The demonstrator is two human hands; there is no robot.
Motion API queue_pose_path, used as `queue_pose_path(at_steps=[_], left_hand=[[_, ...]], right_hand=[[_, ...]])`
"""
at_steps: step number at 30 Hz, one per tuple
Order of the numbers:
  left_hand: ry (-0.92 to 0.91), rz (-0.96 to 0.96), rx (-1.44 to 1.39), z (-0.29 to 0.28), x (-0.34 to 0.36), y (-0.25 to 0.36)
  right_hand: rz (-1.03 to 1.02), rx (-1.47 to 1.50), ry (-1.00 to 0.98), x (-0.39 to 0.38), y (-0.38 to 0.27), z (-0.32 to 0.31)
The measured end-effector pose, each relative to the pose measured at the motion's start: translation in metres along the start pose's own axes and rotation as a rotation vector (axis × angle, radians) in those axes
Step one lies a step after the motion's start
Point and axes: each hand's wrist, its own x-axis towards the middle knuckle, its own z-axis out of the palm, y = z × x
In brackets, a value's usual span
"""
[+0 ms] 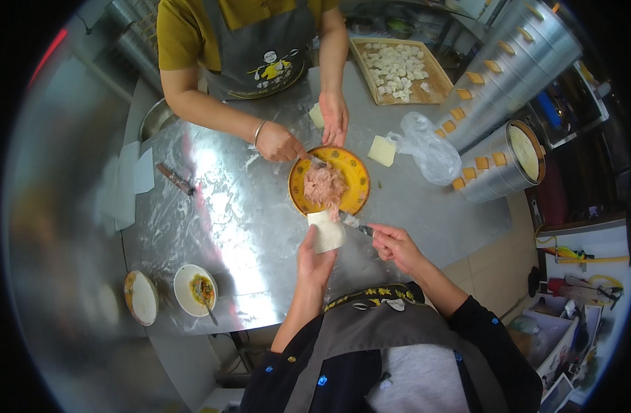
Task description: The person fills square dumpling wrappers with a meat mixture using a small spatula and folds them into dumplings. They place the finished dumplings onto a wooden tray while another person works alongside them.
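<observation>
My left hand (317, 260) holds a square, pale dough wrapper (327, 233) by its near side, just below the rim of a yellow patterned plate (357, 193). A mound of pink minced meat (324, 186) lies on that plate. In my right hand (395, 245) is a flat-bladed spreader (355, 222), its dark handle in my closed fingers. The blade's tip touches a bit of the meat at the wrapper's upper right corner. Across the table, a co-worker's hand (280, 142) works another blade in the meat; their other hand (334, 115) is beside the plate's far rim.
The metal table (164, 234) is dusted with flour. Wrappers (382, 151) and a plastic bag (429, 151) lie right of the plate. A wooden tray (436, 89) holds many small dumplings. Steel steamers (494, 172) stand at right. A knife (174, 178) and bowls (185, 292) are at left.
</observation>
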Motion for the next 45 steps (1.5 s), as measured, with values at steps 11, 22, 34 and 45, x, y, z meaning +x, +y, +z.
queue_pose_path(at_steps=[11, 22, 34, 45], left_hand=[[0.195, 0.069, 0.193, -0.056, 0.007, 0.005], [0.239, 0.050, 0.170, -0.060, 0.014, 0.004], [0.089, 0.046, 0.007, -0.008, 0.001, 0.010], [0.052, 0.015, 0.045, 0.000, 0.016, -0.006]], right_hand=[[-0.370, -1.647, 0.172, 0.076, -0.037, -0.002], [-0.488, -1.253, -0.046, 0.112, 0.001, -0.012], [0.054, -0.352, -0.049, 0.023, -0.032, 0.006], [-0.455, -0.832, 0.167, -0.008, 0.022, 0.017]])
